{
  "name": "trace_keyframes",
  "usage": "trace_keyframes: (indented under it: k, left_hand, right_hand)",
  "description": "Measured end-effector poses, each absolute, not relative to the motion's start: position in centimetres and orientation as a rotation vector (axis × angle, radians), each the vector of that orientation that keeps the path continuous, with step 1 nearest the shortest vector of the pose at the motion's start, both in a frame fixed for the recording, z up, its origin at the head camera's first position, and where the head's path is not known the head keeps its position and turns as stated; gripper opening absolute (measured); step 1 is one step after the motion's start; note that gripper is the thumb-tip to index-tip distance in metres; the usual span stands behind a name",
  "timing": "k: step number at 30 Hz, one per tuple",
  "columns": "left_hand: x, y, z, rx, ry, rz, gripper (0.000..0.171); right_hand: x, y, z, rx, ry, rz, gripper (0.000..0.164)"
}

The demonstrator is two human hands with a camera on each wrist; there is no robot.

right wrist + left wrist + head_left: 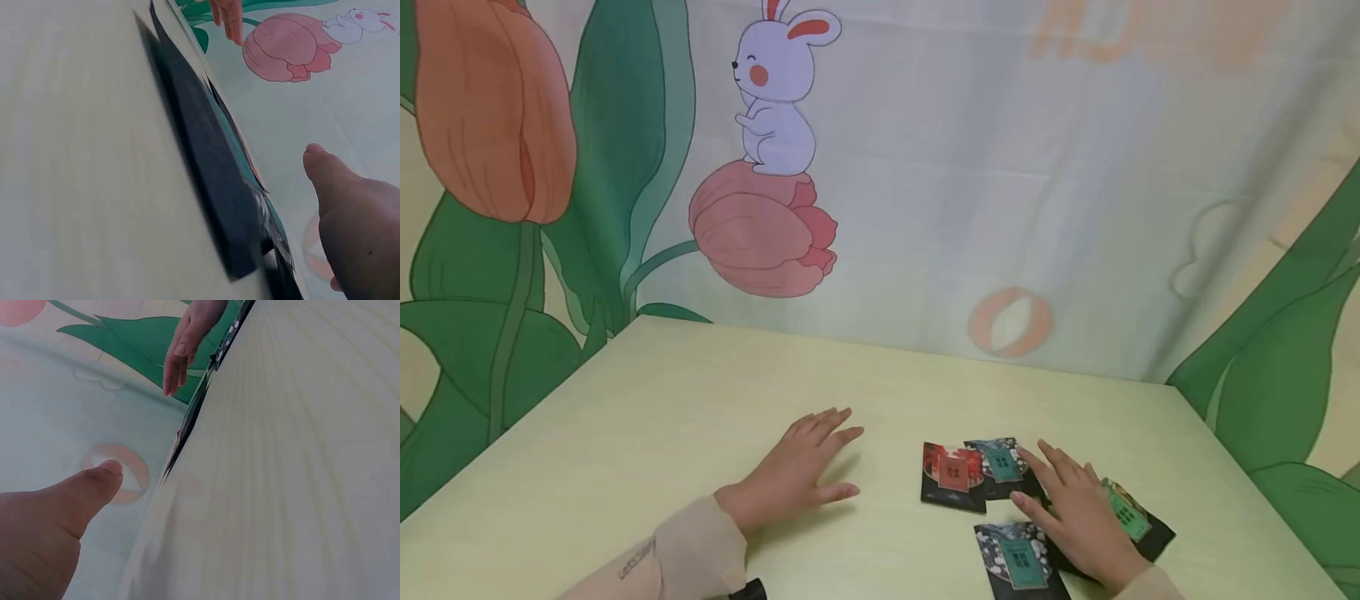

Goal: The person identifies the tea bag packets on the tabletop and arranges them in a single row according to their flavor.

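Both the right hand (pixel 1082 512) and the left hand (pixel 797 475) have fingers outstretched! The right hovers over the green packet (pixel 1129 517), the far teal packet (pixel 1002 464) beside its fingertips, touching the red packet (pixel 952 473); the near teal packet (pixel 1021 562) lies closer in. Left hangs above pale table (pixel 715 400).

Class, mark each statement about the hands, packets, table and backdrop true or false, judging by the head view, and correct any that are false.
1. The red packet lies left of the right hand. True.
2. The left hand grips a packet. False: it holds nothing.
3. The rabbit sits on a pink tulip. True.
4. The table is dark blue. False: it is pale yellow.
5. The bright green-labelled packet lies left of the red packet. False: it lies right.
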State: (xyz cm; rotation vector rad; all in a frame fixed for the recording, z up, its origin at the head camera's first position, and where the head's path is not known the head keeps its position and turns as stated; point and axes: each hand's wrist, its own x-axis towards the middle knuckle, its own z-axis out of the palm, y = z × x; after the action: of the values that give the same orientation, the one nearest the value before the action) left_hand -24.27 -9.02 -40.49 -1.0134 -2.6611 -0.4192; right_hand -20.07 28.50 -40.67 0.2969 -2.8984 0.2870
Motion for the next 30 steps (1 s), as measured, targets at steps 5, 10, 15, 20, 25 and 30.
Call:
trace_keyframes:
  k: [5,10,15,20,25,30]
  left_hand:
    - [-23.9,-8.5,-40.3,-1.038,-2.579,-0.370,0.068]
    - [-23.8,-7.7,-39.8,-1.076,-2.545,-0.389,0.065]
    - [-23.9,-6.6,-39.6,-1.115,-2.549,-0.381,0.063]
    - [-23.9,-5.8,-39.7,-1.135,-2.543,-0.364,0.061]
    - [-23.9,-5.1,-39.7,-1.147,-2.576,-0.410,0.060]
    - [-24.1,-4.2,-39.6,-1.149,-2.631,-0.458,0.060]
  right_hand:
    - [-19.2,27.9,-40.2,0.299,-2.936,0.323,0.066]
    - [-18.2,27.1,-39.2,0.298,-3.015,0.421,0.067]
    - [-17.0,26.5,-39.0,0.385,-3.024,0.505,0.061]
    - [-15.8,26.1,-39.4,0.534,-2.968,0.548,0.053]
    - [-15.1,25.7,-39.4,0.578,-3.005,0.533,0.054]
    - [-14.9,25.5,-39.1,0.625,-3.063,0.438,0.056]
